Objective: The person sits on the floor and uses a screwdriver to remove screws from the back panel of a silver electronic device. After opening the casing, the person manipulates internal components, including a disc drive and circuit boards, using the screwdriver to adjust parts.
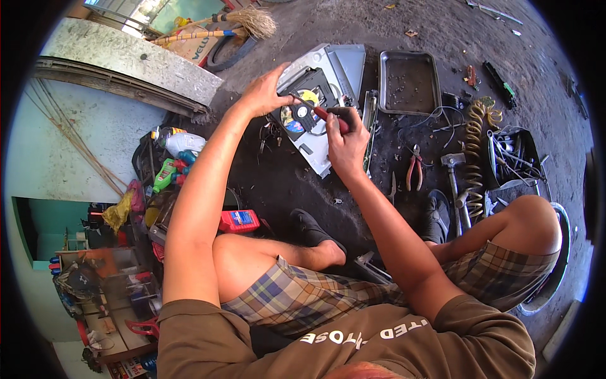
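An opened disc player [312,148] with a light metal chassis stands tilted on the dark ground in front of me. A black disc mechanism [303,79] sits in it, with a colourful disc [294,121] partly showing. My left hand [265,93] grips the chassis at its upper left edge, the thumb reaching over the mechanism. In my right hand [348,142] is a screwdriver [342,124] with a red handle, its tip pointing at the mechanism near the disc's middle. Fingers and handle hide the exact spot where the tip meets it.
To the right lie a metal tray [382,82] with small parts, pliers [415,168], a hammer [452,162], a coiled hose [473,136] and a bin of tools [536,155]. A red bottle [240,221] stands by my left knee. Brooms [252,24] lean at the upper left.
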The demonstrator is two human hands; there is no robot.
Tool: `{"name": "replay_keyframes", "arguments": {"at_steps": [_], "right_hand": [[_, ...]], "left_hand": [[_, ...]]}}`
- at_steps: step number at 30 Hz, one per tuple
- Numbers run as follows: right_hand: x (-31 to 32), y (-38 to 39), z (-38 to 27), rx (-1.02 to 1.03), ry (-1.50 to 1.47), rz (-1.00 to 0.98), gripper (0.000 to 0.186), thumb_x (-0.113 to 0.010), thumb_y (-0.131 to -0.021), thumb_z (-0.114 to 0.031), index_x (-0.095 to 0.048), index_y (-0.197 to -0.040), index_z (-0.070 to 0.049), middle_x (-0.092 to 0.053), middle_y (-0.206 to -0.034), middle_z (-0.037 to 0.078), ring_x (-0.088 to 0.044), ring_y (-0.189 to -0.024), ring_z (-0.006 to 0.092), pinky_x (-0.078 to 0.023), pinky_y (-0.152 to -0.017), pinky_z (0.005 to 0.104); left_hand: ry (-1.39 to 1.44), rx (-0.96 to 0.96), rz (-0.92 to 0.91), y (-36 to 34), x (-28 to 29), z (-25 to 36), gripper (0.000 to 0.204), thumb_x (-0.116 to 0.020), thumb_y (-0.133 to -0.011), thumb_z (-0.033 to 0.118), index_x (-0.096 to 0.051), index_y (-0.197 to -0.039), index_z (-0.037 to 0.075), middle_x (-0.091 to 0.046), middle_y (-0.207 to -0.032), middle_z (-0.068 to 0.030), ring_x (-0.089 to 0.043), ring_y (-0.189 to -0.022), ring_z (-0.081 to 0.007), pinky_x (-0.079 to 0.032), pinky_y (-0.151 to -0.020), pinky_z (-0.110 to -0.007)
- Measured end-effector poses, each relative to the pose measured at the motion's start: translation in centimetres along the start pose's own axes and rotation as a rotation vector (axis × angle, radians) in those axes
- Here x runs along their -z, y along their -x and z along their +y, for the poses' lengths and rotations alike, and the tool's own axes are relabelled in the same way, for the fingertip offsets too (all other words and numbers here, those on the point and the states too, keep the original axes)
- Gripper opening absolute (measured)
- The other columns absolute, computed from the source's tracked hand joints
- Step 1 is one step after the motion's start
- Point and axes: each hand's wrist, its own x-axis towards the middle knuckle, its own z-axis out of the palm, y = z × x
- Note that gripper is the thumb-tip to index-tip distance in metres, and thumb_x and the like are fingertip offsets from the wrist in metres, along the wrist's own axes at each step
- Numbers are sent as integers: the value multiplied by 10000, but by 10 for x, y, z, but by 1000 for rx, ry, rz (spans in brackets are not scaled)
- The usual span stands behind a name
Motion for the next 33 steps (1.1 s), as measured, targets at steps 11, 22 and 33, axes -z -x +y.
{"name": "replay_keyframes", "arguments": {"at_steps": [11,22,33], "right_hand": [[6,-13,-24,-56,-11,-122,219,-690,-1031,-148,-719,-1092,60,-839,-958,156,-706,-706,140,-570,-700,351],[10,-23,-37,-102,60,-334,269,-722,-1018,-117,-750,-1202,78,-820,-1025,250,-829,-965,285,-616,-838,394],[31,-31,-30,282,435,-472,312,-728,-969,-17,-762,-1278,-19,-778,-1100,215,-780,-975,371,-607,-877,430]], "left_hand": [[-14,20,-8,-1,-1,1,1162,-971,-733,494,-419,-1661,63,-618,-1538,-254,-598,-1433,-406,-488,-1171,-478],[-40,11,22,5,-1,-1,1156,-971,-725,503,-428,-1659,94,-607,-1556,-234,-574,-1455,-414,-479,-1188,-491],[-105,33,5,3,1,8,1167,-953,-745,520,-393,-1668,77,-565,-1604,-231,-558,-1475,-396,-468,-1201,-519]]}}
